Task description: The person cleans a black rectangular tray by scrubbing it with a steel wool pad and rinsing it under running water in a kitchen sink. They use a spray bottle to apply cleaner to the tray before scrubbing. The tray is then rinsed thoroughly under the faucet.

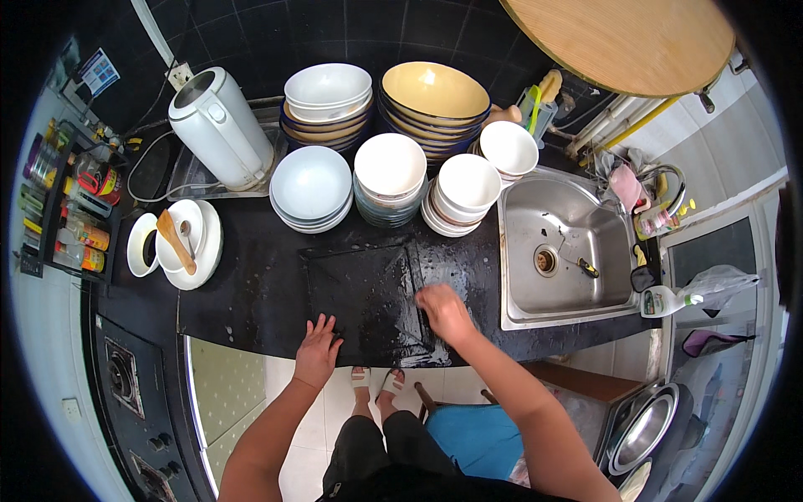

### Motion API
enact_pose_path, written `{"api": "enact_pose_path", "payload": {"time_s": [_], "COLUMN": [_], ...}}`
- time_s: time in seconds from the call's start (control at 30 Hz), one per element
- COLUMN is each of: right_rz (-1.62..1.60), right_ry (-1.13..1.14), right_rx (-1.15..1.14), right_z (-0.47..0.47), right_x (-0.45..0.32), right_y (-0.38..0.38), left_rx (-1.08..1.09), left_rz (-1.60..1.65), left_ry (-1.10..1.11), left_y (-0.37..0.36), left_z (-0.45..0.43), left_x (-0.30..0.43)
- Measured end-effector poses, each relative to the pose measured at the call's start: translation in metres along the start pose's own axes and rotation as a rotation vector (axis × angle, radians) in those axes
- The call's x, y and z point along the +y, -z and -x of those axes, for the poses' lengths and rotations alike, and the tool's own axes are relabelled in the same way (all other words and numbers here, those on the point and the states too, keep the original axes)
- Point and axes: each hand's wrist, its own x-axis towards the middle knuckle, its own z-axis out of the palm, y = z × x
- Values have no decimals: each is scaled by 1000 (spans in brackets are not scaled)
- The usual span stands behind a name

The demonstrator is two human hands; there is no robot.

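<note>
My left hand (319, 348) lies palm down near the front edge of the black countertop (251, 301), its fingers spread and nothing held in it. To its right, my right hand (446, 312) is a little blurred, with curled fingers low over the wet counter; whether something small is inside them is hidden. Between and beyond the hands is a dark square outline (357, 276) on the countertop, marked with scratches. Water and whitish streaks (411, 339) show along its right side and at the front edge.
Behind are stacked white bowls (312, 182) and yellow bowls (436, 91). An electric kettle (219, 128) stands back left, above plates (210, 251) with a wooden spatula (175, 241). On the right, a steel sink (568, 245) holds a yellow-black tool (588, 268). A blue-topped stool (473, 439) stands below.
</note>
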Motion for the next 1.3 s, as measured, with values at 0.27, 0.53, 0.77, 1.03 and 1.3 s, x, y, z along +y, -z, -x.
{"api": "enact_pose_path", "payload": {"time_s": [0.27, 0.53, 0.77, 1.03, 1.3], "right_rz": [-72, 26, -96, 106, 128], "right_ry": [-24, -40, -71, -46, 4], "right_rx": [-45, 80, -104, -11, 48], "right_z": [41, -33, 42, -21, -38], "right_x": [-22, 10, -16, 19, 13], "right_y": [8, -3, 18, 5, -14], "left_rx": [32, 3, 14, -1, -1], "left_rz": [-5, -10, -22, -20, -41], "left_ry": [21, -1, -1, -14, -13], "left_y": [-2, 2, -1, 3, 0], "left_z": [3, -1, 2, -4, -2], "left_x": [0, 3, -1, 1, 0]}}
